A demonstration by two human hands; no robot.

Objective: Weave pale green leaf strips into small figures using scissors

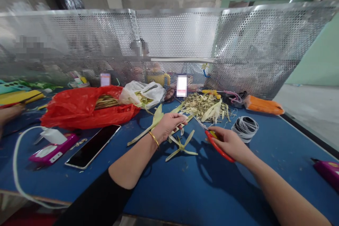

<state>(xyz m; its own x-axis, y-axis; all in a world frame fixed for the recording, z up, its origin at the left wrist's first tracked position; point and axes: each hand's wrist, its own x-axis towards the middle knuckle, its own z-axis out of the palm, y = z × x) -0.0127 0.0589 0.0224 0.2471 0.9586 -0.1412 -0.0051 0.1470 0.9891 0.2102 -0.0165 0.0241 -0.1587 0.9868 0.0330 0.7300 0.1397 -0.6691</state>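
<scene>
Far left on blue table (164, 187): purple power strip (54, 152), white plug in it. Behind, red bag (71, 109); nearer, black phone (92, 146), lying flat. Next, white bag (156, 93), then long husk (158, 116), partly under left hand (173, 123). Left hand: pinched on pale scrap (182, 115). Just below, star-shaped piece (181, 147) on table. Behind, shredded pile (194, 102). Then red scissors (224, 153), gripped by right hand (227, 141), tips near pale scrap. Farther right: spool (245, 129), orange pack (265, 105).
</scene>
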